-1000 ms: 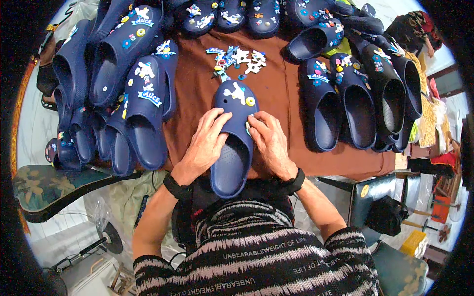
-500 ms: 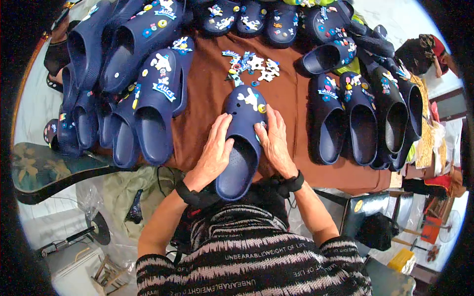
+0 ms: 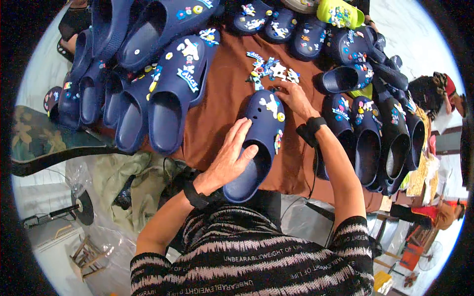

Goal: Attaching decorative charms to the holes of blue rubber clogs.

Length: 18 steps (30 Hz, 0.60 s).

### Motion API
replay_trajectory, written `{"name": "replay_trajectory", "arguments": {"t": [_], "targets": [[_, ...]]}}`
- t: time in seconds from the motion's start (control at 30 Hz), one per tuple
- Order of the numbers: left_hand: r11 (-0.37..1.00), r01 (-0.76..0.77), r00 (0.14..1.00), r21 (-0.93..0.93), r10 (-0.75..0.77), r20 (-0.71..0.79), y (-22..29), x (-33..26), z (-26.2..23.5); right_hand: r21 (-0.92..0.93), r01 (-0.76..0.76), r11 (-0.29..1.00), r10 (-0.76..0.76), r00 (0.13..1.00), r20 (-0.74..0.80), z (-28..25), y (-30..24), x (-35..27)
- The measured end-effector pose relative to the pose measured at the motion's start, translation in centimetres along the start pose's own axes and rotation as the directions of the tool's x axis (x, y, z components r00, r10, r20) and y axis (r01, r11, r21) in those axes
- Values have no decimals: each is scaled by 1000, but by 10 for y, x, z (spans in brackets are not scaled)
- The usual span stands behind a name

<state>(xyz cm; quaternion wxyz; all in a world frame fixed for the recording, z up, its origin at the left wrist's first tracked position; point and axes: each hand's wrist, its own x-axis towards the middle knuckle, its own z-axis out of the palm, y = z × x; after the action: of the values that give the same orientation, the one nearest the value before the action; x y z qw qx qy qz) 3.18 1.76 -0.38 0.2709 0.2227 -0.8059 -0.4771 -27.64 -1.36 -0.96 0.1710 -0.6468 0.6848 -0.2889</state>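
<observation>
Holding the navy clog (image 3: pixel 262 134) by its left side with straightened left fingers (image 3: pixel 237 135) and parted thumb; hovering curled right fingers (image 3: pixel 289 90) beside its toe, near loose charms (image 3: pixel 271 69), with grip unclear.

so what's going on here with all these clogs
A person's left hand holds a navy clog, its toe pointing away. White and yellow charms sit on its upper, with some holes bare. The right hand is beside the toe, close to a pile of loose charms; whether it grips one isn't clear. More decorated clogs lie to both sides.
</observation>
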Motion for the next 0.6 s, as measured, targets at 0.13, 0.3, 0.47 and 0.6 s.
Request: {"name": "replay_trajectory", "arguments": {"t": [0.13,0.3,0.47,0.6], "targets": [[1000,20,999,-15,-21,-50,5,-4,12,-121,14,993,-5,997,73,13,17,11],[998,43,995,-35,-46,-92,6,-5,25,28,-31,999,31,999,15,11,29,11],[996,66,987,-60,-74,-143,8,-6,27,651,-409,639,383,904,191,-8,11,-6],[986,112,974,-123,-133,-185,10,-8,37,702,-428,569,364,897,252,-14,8,-12]]}}
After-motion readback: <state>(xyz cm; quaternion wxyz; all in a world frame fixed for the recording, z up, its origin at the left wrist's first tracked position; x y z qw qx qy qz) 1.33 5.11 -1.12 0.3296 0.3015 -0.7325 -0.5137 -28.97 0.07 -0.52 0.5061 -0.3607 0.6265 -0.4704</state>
